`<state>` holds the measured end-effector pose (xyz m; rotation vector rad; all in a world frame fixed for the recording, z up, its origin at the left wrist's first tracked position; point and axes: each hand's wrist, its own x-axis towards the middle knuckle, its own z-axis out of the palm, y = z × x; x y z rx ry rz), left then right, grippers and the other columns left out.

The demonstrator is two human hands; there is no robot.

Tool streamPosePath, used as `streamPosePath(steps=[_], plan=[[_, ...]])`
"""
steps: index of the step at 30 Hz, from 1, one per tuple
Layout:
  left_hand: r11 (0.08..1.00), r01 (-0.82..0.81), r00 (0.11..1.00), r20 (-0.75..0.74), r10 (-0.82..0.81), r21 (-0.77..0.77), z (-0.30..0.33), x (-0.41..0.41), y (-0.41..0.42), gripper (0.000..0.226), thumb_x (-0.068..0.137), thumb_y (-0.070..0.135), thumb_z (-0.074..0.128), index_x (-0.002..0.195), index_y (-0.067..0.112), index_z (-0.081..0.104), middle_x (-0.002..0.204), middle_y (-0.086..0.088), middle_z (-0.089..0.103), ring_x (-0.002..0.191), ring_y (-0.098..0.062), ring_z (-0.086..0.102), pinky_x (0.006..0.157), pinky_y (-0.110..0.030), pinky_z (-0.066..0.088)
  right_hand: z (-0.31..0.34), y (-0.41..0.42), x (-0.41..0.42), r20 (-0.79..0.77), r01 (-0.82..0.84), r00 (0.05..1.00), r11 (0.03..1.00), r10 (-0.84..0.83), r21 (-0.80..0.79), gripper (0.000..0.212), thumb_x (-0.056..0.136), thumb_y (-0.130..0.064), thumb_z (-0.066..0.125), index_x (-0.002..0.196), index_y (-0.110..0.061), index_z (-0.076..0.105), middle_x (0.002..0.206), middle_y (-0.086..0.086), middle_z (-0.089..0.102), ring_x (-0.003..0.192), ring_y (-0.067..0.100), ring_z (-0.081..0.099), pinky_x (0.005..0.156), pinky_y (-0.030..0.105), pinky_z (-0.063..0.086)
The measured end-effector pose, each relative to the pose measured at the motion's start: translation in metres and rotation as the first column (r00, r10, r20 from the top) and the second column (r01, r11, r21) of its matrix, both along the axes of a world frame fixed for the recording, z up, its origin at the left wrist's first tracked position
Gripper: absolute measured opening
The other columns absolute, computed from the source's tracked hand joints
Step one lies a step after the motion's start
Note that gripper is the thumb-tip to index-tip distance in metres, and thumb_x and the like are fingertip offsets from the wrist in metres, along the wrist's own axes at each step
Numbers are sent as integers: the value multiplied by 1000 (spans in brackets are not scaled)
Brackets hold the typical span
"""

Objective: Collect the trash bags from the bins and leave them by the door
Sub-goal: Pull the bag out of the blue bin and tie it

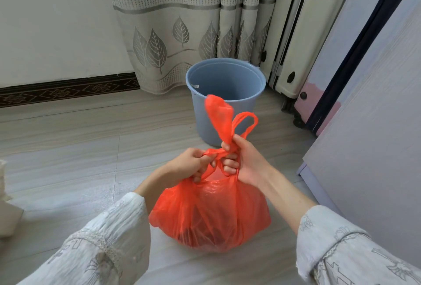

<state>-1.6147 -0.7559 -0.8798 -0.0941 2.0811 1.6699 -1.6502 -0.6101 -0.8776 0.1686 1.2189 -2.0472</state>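
Nearest to us, two white sleeves (pixel 109 246) reach in, and between them sits the orange bag (pixel 211 214), full and resting on the pale floor (pixel 68 148). Dark contents show dimly through the plastic; what they are, I cannot tell. Just above the bag, the left hand (pixel 189 166) has its fingers curled tight around one twisted handle at the bag's neck. The right hand (pixel 243 161) is right against it, fingers and thumb wrapped round the other handle, with two loops (pixel 227 120) standing up past its knuckles. Beyond the bag stands the blue bin (pixel 225 93), upright, no liner in it. Behind the bin hangs a leaf-patterned curtain (pixel 177 25), with a cream suitcase (pixel 303 34) to the bin's right.
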Motion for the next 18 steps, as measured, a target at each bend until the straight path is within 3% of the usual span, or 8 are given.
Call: streamPosePath(steps=[2,6,8,10,13,15,18], plan=[[997,24,994,100,-31,74,0,0,-5,34,98,21,37,68,10,49,38,12,24,33,-4,20,37,-17,30,0,3,0,-29,-59,998,989,63,133,59,93,-49,31,43,-19,41,36,-8,20,25,5,20,32,13,15],[988,-9,981,190,-20,152,0,2,-10,18,91,1,38,78,4,49,49,0,39,43,-9,35,42,-18,39,5,5,7,-218,-84,950,856,224,510,52,90,-53,41,50,-22,29,37,-9,23,30,5,18,35,15,12],[983,-39,963,268,-11,182,2,2,-9,24,91,12,42,69,10,52,48,3,47,41,-8,41,46,-18,39,7,4,10,-354,-30,876,770,327,638,47,89,-39,53,50,-24,33,34,-12,28,30,3,23,35,18,18],[968,-80,939,345,-8,239,3,1,-11,25,91,19,42,67,13,47,43,6,35,36,-8,31,46,-19,37,7,4,7,-441,56,778,649,448,759,46,85,-26,59,45,-23,38,33,-10,34,31,3,31,42,19,26],[954,-132,933,358,28,269,3,1,-17,24,90,19,41,67,12,45,45,5,28,37,-10,26,53,-25,35,4,9,3,-466,195,680,474,566,859,45,83,-30,60,43,-21,44,46,-5,39,44,5,35,47,18,30],[956,-117,939,342,19,268,3,1,-19,23,90,19,43,68,12,45,46,4,32,39,-11,30,57,-27,35,2,9,3,-501,243,664,473,555,847,45,85,-33,60,44,-21,45,47,-1,39,42,6,35,45,18,29],[962,-67,948,319,-21,263,8,0,-16,21,89,16,42,69,12,47,48,1,41,42,-14,38,59,-28,38,-1,4,2,-536,225,781,657,319,719,34,88,-22,59,54,-19,55,50,2,52,28,1,45,35,10,30]])
